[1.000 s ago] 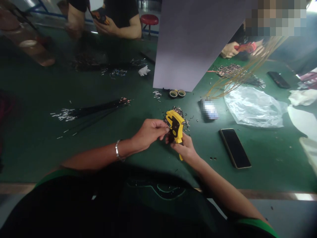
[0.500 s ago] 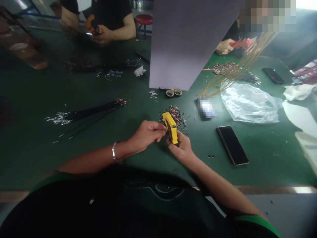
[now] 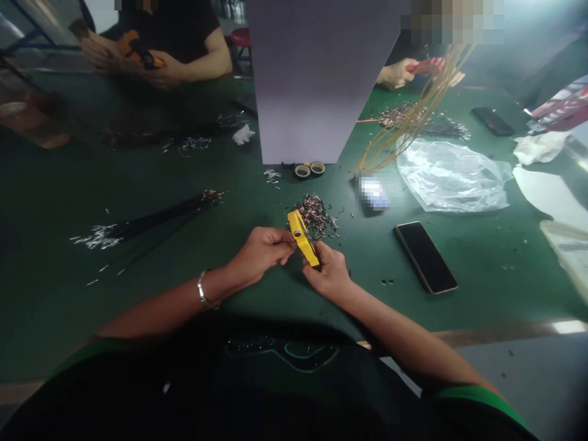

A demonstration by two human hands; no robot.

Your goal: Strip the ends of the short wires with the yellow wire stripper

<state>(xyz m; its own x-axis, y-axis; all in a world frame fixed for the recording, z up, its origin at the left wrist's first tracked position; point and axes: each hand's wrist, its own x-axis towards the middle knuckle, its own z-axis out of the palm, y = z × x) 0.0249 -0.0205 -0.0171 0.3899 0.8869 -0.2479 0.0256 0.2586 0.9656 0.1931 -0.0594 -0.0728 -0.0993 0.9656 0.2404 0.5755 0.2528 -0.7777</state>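
Observation:
A yellow hand tool (image 3: 304, 242) is gripped in my right hand (image 3: 328, 269), its head tilted up and to the left. My left hand (image 3: 264, 254) is pinched close beside the tool's head; whatever lies between its fingertips is too small to make out. Just behind the tool lies a pile of small copper and black pieces (image 3: 319, 215). To the left, a bundle of black wires (image 3: 156, 217) rests on the table, with silvery ends at its left and copper ends at its right.
Two tape rolls (image 3: 310, 170) sit by a grey panel (image 3: 312, 92). At right are a phone (image 3: 426, 257), a plastic bag (image 3: 452, 177) and yellow wires (image 3: 413, 131). Across the green table (image 3: 184, 312), other people's hands hold an orange tool (image 3: 138, 52) and a red tool (image 3: 427, 66).
The view has shifted, moving most things leftward. The yellow tool has turned in my right hand, showing its side more. At the back left, the other person's hands have come closer together around the orange tool.

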